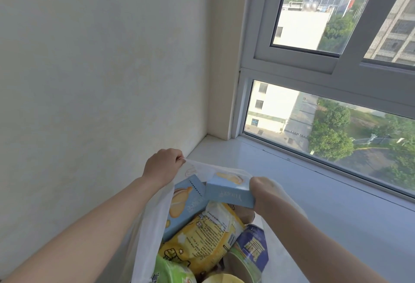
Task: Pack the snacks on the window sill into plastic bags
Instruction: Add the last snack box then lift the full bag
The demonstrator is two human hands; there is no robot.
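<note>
Your left hand (163,165) pinches the rim of the plastic bag (148,226), holding its mouth up at the window sill (314,192). Your right hand (263,192) grips a light blue box (226,192) at the bag's mouth. It is not yet released. A second blue box (184,206), a yellow packet (202,237) and a can (249,251) already sit inside. With the bag this full, packing seems far along. Whether more snacks wait out of view, I cannot tell.

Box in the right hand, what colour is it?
The box is light blue with a pale yellow picture; the head view shows it.
</note>
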